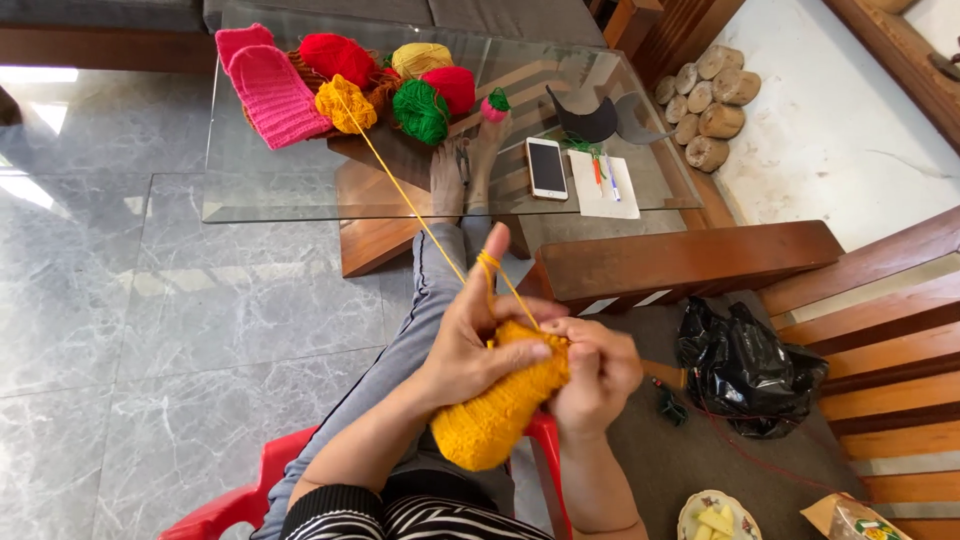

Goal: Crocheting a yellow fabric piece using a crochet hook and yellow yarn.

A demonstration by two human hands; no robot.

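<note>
Both grips are closed on the yellow knitted piece (497,405): left hand (478,345) keeps the yarn strand (400,185) tight over its finger, right hand (592,372) pinches the edge.

A yellow knitted piece (497,405) is showing beside a red chair (235,505) and black-and-white striped sleeves (400,515). Red (335,55), green (420,110) and yellow yarn balls (345,103) are lying by pink knitting (270,90).

Bright daylight, sharp focus, window glare on the floor (40,110), wide-angle edge distortion.
</note>
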